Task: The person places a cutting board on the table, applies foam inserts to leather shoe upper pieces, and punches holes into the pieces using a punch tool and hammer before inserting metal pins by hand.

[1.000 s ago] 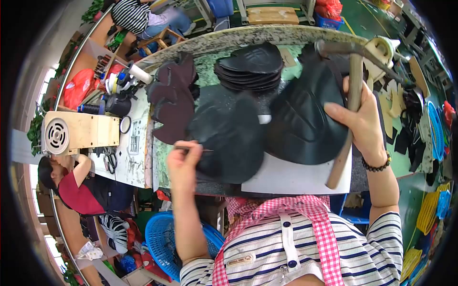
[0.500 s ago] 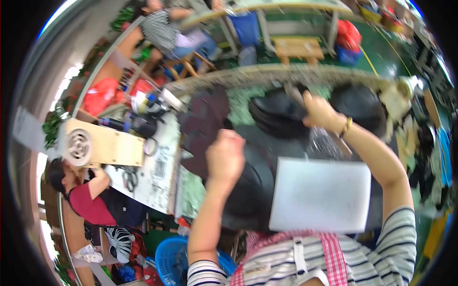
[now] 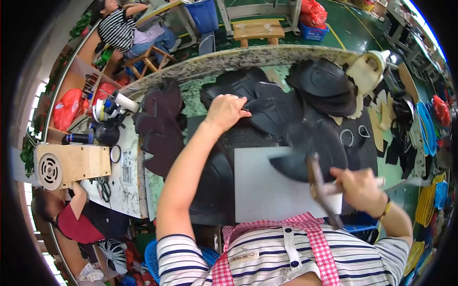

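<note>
My left hand (image 3: 223,113) pinches the edge of a black molded piece (image 3: 272,112) that spreads from the middle stack toward the white board. Low on the right, my right hand (image 3: 360,190) is closed round the handle of a hammer (image 3: 318,183), whose head is over the board's right part. The white board (image 3: 257,198) lies at the table's front edge, with the blurred lower end of black material (image 3: 305,159) over it. To its left rests another black piece (image 3: 212,181). A black stack (image 3: 322,81) stands at the back right.
Dark brown pieces (image 3: 160,128) overlap on the left of the table. A wooden-cased machine (image 3: 76,164), scissors (image 3: 103,188) and thread spools (image 3: 107,133) are farther left. One person (image 3: 78,219) is at the left, another (image 3: 117,28) at the upper left. A cream form (image 3: 366,71) stands back right.
My left hand has reached forward to the middle stack and pinched a black piece. My right hand has brought the hammer back toward me, over the board. Black material now overlaps the board.
</note>
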The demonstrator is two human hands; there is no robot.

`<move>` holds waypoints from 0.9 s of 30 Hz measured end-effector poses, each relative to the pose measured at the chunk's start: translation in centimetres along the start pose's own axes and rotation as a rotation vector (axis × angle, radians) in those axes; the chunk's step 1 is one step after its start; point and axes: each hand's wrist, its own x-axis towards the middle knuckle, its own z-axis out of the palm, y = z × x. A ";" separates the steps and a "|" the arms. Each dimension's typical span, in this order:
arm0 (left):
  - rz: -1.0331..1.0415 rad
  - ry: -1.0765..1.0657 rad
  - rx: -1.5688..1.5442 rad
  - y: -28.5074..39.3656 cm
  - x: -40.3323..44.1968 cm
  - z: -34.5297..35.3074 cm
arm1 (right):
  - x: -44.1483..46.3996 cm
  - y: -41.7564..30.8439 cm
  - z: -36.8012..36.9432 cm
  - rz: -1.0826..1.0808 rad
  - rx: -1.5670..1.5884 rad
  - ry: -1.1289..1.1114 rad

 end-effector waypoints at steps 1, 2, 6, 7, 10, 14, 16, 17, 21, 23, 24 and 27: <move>-0.005 -0.029 -0.021 0.5 -0.1 -0.7 | -2.0 -0.5 1.0 0.047 0.039 -0.028; -0.003 0.004 -0.023 0.8 -0.2 -1.0 | -3.0 -0.7 1.4 0.109 0.042 -0.083; -0.218 0.017 -0.296 1.8 -0.9 -1.5 | -4.9 -1.0 1.6 0.272 0.111 -0.244; -0.338 -0.016 -0.438 2.4 -0.7 -2.3 | -4.5 -0.7 0.8 0.266 0.149 -0.272; -0.393 -0.121 -0.952 2.4 -1.0 -4.2 | -3.6 0.7 0.0 0.374 0.392 -0.178; -0.566 -0.178 -1.582 7.6 -3.6 -14.3 | -1.3 1.1 -1.9 0.593 0.642 -0.057; -0.504 -0.162 -1.499 8.2 -7.4 -14.1 | -0.5 1.4 -1.6 0.585 0.699 0.043; -0.637 -0.273 -1.610 8.9 -9.4 -13.5 | 0.2 1.2 -1.6 0.587 0.739 0.084; -0.659 -0.576 -0.639 11.3 -16.2 -7.7 | 3.1 -0.3 0.0 0.526 0.939 -0.046; -0.674 -0.552 -0.571 12.6 -14.7 -9.4 | 4.8 -1.1 0.9 0.502 0.964 -0.196; -0.541 -0.445 -0.496 12.6 -14.7 -8.9 | 5.6 -1.2 1.8 0.465 0.911 -0.268; -0.297 -0.180 -0.415 11.6 -14.8 -7.8 | 8.0 -2.1 3.1 0.287 0.741 -0.396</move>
